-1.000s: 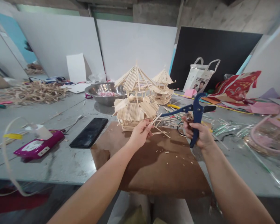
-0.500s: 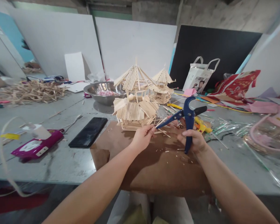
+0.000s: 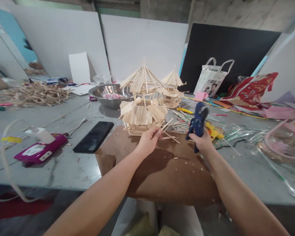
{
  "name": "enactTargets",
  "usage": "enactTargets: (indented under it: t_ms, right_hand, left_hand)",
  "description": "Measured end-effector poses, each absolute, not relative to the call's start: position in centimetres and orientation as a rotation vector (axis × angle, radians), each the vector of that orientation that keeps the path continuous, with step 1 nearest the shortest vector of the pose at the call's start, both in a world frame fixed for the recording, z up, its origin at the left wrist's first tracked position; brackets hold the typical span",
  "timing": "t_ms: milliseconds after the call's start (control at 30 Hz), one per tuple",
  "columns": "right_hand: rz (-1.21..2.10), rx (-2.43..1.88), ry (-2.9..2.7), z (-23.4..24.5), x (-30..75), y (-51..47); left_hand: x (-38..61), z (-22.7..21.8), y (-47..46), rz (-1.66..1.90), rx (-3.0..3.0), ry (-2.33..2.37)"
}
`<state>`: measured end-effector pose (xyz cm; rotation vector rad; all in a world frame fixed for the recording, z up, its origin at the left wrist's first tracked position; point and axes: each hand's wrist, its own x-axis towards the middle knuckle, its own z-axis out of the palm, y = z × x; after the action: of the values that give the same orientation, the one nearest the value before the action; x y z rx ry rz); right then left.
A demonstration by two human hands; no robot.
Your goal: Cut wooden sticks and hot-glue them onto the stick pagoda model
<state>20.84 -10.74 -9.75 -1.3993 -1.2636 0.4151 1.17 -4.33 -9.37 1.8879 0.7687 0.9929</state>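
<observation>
My left hand [image 3: 148, 140] pinches a thin wooden stick [image 3: 166, 125] just in front of a two-tier pagoda model [image 3: 142, 100] built of sticks. My right hand [image 3: 203, 143] is closed round the handle of a blue cutter [image 3: 198, 122], whose jaws are squeezed together and point up, a little to the right of the stick. Both hands hover over a brown cardboard sheet [image 3: 162, 170] speckled with small cut bits. A smaller stick pagoda [image 3: 172, 89] stands behind the big one.
A black phone [image 3: 93, 137] and a magenta wipes pack [image 3: 40, 151] lie left of the cardboard. A steel bowl [image 3: 108, 95] and a pile of sticks [image 3: 31, 95] sit further back. Loose sticks, a yellow tool [image 3: 212, 131], plastic wrap and coloured paper clutter the right side.
The blue cutter swung in from the right toward the stick, and its handles went from spread wide to squeezed together. My left hand stayed almost still with the stick.
</observation>
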Motion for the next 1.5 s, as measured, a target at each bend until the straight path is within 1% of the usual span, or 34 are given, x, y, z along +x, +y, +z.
enactTargets:
  t_ms: [100,133,200,367,633,867,1500]
  right_hand:
    - [0.007,-1.635,-1.545,-10.1,21.2,-10.4]
    - [-0.068,-1.661,-1.637,-10.2,21.1,-10.3]
    - [-0.117,-1.692,-1.765,-10.4,20.8,-10.3]
    - [-0.025,-1.758,-1.869,-10.8,20.0,-10.2]
    - [-0.041,-1.765,-1.905,-10.9,19.9,-10.2]
    - [-0.006,-1.723,-2.019,-10.6,19.0,-10.5]
    - [0.004,-1.875,-2.003,-10.0,18.2,-11.1]
  left_hand:
    - [1.0,-9.3,-4.2,1.074,1.910,0.770]
    - [0.9,-9.3,-4.2,1.093,1.915,0.768]
    - [0.9,-9.2,-4.2,1.110,1.916,0.764]
    - [1.0,-8.9,-4.5,1.077,1.919,0.745]
    - [1.1,-9.2,-4.7,0.988,1.968,0.724]
    - [1.4,-9.3,-4.8,0.985,1.977,0.697]
    - [1.7,-9.8,-4.5,0.982,1.960,0.640]
